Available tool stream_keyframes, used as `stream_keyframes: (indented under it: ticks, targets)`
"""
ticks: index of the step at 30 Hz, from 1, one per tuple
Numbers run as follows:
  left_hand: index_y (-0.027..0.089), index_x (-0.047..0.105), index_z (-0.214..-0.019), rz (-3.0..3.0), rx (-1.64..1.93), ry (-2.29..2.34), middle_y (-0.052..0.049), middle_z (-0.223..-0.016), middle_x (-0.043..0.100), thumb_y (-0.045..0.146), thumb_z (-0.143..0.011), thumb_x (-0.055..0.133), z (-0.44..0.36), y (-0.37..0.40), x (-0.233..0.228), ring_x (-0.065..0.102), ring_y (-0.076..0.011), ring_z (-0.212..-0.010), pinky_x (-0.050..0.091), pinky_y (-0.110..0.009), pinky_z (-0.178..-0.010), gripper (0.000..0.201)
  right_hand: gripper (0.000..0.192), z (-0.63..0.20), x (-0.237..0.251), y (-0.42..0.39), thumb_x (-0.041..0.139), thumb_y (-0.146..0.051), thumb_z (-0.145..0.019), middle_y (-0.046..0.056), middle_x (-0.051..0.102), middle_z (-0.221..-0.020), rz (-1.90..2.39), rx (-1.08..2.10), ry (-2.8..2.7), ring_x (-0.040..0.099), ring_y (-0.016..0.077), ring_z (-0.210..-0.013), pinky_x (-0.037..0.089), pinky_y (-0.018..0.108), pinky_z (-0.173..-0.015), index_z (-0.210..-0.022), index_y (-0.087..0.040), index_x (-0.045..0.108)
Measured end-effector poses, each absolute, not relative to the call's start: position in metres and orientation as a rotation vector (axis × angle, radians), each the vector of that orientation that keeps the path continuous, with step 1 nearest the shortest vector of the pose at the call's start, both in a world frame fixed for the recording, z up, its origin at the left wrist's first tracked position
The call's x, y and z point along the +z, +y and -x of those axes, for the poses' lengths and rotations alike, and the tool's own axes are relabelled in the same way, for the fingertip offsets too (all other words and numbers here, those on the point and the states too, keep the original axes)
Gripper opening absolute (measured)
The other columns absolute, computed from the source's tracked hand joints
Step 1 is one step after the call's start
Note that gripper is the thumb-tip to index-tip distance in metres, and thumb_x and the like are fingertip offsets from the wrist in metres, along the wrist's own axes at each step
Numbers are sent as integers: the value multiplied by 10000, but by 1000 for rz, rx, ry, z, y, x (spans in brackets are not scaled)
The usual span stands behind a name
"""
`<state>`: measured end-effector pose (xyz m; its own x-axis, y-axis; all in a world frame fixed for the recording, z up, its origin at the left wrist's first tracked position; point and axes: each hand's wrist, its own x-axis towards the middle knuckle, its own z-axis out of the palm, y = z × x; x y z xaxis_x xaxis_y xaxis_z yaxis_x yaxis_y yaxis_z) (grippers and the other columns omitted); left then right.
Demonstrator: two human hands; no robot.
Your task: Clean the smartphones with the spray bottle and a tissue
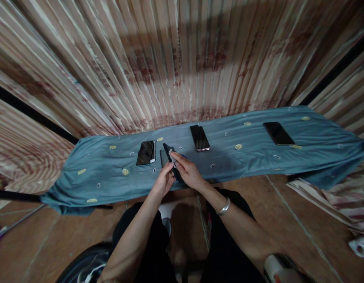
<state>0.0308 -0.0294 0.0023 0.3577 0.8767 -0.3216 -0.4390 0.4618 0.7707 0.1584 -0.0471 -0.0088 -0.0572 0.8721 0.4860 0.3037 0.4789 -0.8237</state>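
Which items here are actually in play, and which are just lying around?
In play:
- left hand and right hand, both on the dark phone
- grey slab flat on the cloth under the hands

Lying about:
- phone pair, left of the hands
- middle phone
- far-right phone
- blue cloth
- bracelet

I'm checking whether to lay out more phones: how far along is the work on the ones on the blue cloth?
In hand: both the left hand and right hand hold a dark slim phone with a small pale cloth against it. Three black glossy-screen phones and a dark flat slab lie on the blue patterned cloth; whether any are finished cannot be told.
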Motion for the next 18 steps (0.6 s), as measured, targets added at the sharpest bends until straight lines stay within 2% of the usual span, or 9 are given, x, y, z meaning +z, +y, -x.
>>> stream_keyframes:
  ticks: [5,9,14,18]
  targets:
    - [181,680,-1061,-699,852,800,-54,-954,755,353,-649,812,-33,-35,-3,696,-238,-996,539,-330,-848,465,472,-163,-4,-46,360,-303,-1011,-4,453,-1535,1064,591,-1619,388,165,-1441,299,399,-1222,-1478,-316,427]
    - [167,696,-1080,-737,830,871,-59,-939,758,321,-640,827,-36,-42,2,697,-204,-899,532,-272,-743,485,473,-171,0,-45,334,-294,-1018,14,420,-1558,1095,526,-1627,354,163,-1459,281,399,-1230,-1482,-290,423]
    - [159,720,-1040,-755,842,945,-62,-965,753,295,-634,842,-36,-43,8,678,-170,-800,510,-238,-633,446,471,-174,1,-47,349,-233,-994,16,444,-1542,1110,477,-1694,383,160,-1443,308,398,-1220,-1444,-280,481]
    - [143,723,-1011,-744,897,989,-54,-865,744,343,-632,850,-31,-38,5,664,-166,-738,489,-238,-596,447,482,-172,2,-50,367,-170,-958,7,512,-1490,1092,506,-1750,445,165,-1403,356,405,-1199,-1388,-290,549]
